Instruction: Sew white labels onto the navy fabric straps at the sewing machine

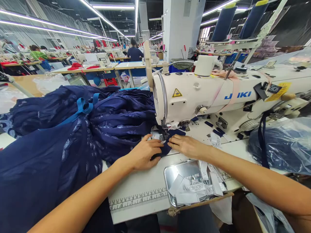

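At the needle area of a white sewing machine [179, 106], my left hand [145, 152] has its fingers bent together on the edge of a navy fabric piece [166, 148]. A small white scrap, perhaps a label, shows by its fingertips. From the other side, my right hand [186, 145] presses its closed fingertips on the same fabric, just right of the presser foot [165, 133]. The fabric runs under the foot, and the needle point is too small to make out. A heap of navy patterned garments [121, 119] lies left of the machine, with a bright blue ribbon [84, 108] on it.
A metal tray [176, 170] holding white printed labels [194, 187] sits at the table's front edge, beside a printed ruler [138, 199]. Navy scraps [218, 131] lie under the machine arm. A plastic-wrapped navy bundle [286, 145] is at right. Thread cones [223, 22] stand above.
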`<move>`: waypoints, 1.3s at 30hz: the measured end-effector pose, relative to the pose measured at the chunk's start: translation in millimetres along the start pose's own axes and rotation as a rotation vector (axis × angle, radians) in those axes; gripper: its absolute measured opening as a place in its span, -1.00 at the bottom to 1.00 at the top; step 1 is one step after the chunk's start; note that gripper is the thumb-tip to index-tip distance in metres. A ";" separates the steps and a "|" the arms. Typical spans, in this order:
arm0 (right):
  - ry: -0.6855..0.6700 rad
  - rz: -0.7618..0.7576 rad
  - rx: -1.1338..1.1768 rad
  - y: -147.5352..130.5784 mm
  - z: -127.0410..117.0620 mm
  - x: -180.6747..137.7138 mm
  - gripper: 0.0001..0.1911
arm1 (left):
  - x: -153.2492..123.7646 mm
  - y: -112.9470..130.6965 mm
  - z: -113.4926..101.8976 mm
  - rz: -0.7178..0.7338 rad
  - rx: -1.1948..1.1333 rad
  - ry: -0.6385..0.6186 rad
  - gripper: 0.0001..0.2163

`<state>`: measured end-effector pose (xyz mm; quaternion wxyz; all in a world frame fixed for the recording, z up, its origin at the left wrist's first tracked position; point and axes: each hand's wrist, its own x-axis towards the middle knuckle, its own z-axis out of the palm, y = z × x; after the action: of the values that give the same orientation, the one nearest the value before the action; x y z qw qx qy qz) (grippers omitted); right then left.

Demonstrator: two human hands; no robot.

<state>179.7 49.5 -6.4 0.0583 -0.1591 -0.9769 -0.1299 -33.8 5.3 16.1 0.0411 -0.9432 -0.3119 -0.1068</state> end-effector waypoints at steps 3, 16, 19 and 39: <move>0.021 -0.055 -0.012 19.1 4.4 -1.6 -0.67 | 4.0 0.2 12.6 -0.070 -0.075 0.045 -0.84; 0.096 0.044 0.073 27.8 23.2 -1.1 -0.61 | 20.7 13.0 32.6 -0.177 0.078 0.178 -0.85; 0.108 0.056 0.093 29.7 24.9 -0.7 -0.60 | 21.9 14.2 33.6 -0.197 0.089 0.173 -0.84; 0.100 0.148 0.100 32.0 26.9 3.5 -0.61 | 31.8 16.6 36.1 -0.255 0.183 0.156 -0.90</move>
<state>184.8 87.2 -24.2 0.1241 -0.2209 -0.9637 -0.0841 7.3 15.6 -12.1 0.1369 -0.8771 -0.4334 -0.1552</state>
